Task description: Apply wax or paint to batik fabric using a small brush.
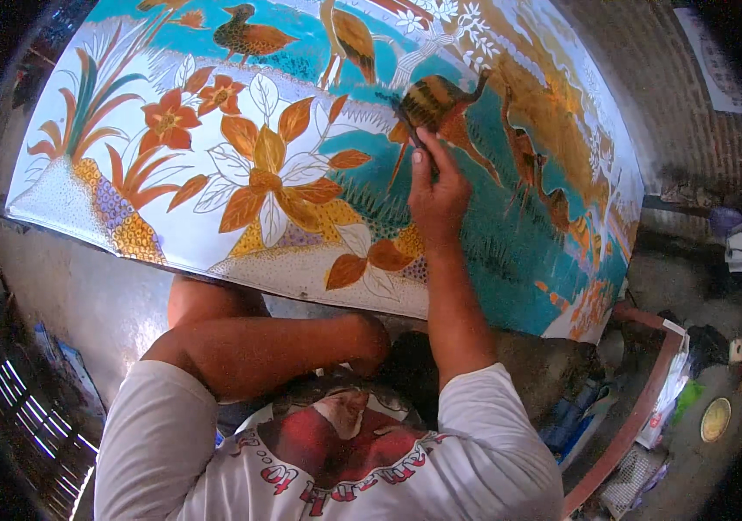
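Note:
A large painted cloth (49, 195) with birds, flowers and plants in teal, brown and ochre spreads before me. My right hand (437, 187) reaches up over it, its fingers closed in a pinch around a dark, slim paintbrush (406, 122). The brush's tip meets the cloth at the edge of a brown-striped bird figure (434, 102), beside a dark teal patch. My left forearm lies bent across my lap, below the cloth's near edge. At its end my left hand (369, 341) is in shadow, and its fingers are hidden.
A brown wooden rail (623, 425) curves along the lower right, with papers and bags beside it. Past it, a round yellowish lid-like thing (715, 420) lies on the floor. A corrugated wall (649, 95) rises at the right. A slatted dark object (32, 417) stands lower left.

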Tool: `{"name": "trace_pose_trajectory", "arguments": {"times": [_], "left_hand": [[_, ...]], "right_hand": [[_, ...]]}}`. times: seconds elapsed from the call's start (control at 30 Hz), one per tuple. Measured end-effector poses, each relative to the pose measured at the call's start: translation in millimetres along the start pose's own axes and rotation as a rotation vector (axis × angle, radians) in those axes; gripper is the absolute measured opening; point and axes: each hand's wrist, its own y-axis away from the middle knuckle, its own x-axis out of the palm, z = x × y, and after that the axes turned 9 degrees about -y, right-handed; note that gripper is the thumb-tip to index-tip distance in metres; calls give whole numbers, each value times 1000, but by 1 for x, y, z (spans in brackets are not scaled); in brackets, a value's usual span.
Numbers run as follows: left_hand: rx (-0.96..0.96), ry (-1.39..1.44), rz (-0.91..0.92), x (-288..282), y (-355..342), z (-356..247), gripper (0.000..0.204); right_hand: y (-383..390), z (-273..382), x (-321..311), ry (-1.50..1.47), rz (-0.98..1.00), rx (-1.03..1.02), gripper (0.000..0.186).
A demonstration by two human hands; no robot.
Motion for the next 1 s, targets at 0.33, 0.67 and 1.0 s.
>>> {"name": "trace_pose_trajectory", "arguments": {"times": [0.33,0.67,1.0], "left_hand": [[24,-79,-64,4,-5,1,34],[9,-34,-89,9,-9,0,39],[-22,29,-126,20,-23,5,44]], "right_hand": [[-3,1,0,-7,17,23,32],[-5,12,5,54,67,-118,29],[-10,16,14,-17,86,-101,29]]}}
